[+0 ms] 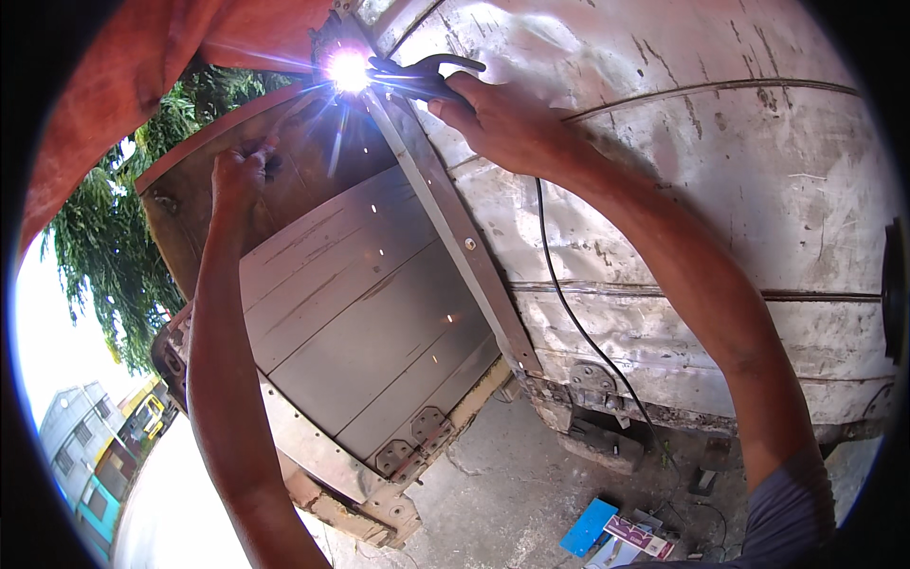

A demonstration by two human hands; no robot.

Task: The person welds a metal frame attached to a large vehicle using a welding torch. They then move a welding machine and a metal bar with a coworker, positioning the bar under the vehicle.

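My right hand (502, 119), raised at the upper middle, is closed around the handle of a black welding electrode holder (422, 78). A glaring white-violet welding arc (349, 71) burns just left of the holder's jaws, at the upper end of a long metal strip (441, 218). The glare hides the weld spot and the electrode. Left of the arc, my left hand (244, 169) is raised in front of a rusty brown panel (327, 156). Its fingers are curled closed; what they hold, if anything, cannot be made out. Sparks fall below the arc.
A black cable (559, 289) hangs from the holder toward the concrete floor (483, 484). Dented silver sheet metal (682, 209) fills the right. A grey ribbed panel (370, 303) with hinges stands lower left. Red tarpaulin (123, 85) hangs above. A blue box (589, 527) lies below.
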